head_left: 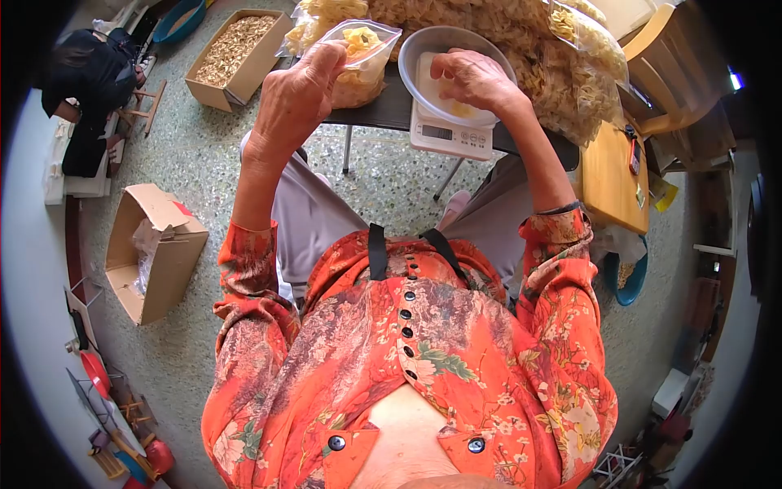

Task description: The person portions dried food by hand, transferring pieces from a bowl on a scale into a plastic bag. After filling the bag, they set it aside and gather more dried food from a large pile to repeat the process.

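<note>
My left hand [305, 102] pinches the upper edge of a clear plastic bag [371, 61] that stands open at the table's edge. Yellow, dried-looking pieces [361, 41] show in its mouth. My right hand [476, 80] reaches into a translucent plastic bowl [414, 50], its fingers bent and closed; whatever they hold is hidden. A few yellowish bits lie at the bottom of the bowl. Under the bowl is a white digital kitchen scale [452, 140], its display and buttons facing me.
Filled clear bags [538, 73] are heaped across the back of the dark table. A cardboard box [236, 61] of brownish pieces and another open box [155, 253] stand on the floor at left. A wooden stool [611, 175] and chair [676, 73] are at right. Another person [90, 73] sits at far left.
</note>
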`<action>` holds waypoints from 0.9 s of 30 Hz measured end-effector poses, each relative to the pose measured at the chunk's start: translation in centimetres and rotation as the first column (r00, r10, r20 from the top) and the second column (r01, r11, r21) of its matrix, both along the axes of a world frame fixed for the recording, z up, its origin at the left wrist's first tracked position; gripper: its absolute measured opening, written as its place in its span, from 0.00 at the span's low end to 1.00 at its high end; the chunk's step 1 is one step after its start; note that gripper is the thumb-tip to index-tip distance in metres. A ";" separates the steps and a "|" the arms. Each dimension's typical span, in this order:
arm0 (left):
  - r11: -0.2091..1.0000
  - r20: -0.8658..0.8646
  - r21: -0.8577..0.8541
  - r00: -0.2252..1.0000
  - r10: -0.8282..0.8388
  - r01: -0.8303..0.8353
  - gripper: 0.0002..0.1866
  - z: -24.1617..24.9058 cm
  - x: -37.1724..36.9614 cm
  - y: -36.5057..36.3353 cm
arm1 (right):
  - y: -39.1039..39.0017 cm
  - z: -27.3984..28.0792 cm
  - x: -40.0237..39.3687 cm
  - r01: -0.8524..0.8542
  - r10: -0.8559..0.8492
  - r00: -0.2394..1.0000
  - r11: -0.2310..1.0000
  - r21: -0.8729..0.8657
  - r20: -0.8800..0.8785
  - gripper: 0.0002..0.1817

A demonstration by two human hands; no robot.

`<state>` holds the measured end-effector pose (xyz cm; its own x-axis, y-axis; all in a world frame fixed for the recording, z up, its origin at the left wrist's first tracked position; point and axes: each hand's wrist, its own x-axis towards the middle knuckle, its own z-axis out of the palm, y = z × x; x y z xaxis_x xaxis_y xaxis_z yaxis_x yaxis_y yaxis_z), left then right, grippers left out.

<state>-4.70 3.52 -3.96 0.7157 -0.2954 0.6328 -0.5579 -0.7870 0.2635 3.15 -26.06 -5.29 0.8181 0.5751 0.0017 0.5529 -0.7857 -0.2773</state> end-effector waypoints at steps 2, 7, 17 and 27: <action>0.999 0.060 -0.010 0.998 -0.036 0.037 0.09 0.3 0.1 -0.2 | 0.0 -0.3 0.3 -0.007 0.008 1.000 1.000 -0.018 0.028 0.12; 0.999 0.128 -0.001 0.990 -0.051 0.052 0.07 0.8 -0.1 -0.6 | 0.4 -0.3 0.4 -0.033 0.033 0.999 0.999 -0.019 0.014 0.07; 0.994 0.108 -0.104 0.994 -0.016 0.027 0.06 0.5 -0.5 -0.6 | -1.1 2.0 1.0 0.018 -0.045 0.997 0.935 0.353 0.067 0.05; 0.986 0.099 -0.164 0.995 0.010 0.007 0.11 0.7 -0.8 -0.6 | 8.9 5.7 0.0 -0.102 0.098 0.993 0.450 0.887 0.064 0.10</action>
<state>-5.48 2.90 -3.24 0.6473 -0.1808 0.7404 -0.5867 -0.7384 0.3326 3.18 -17.21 0.44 0.7540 0.3376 0.5635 0.6130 -0.0534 -0.7883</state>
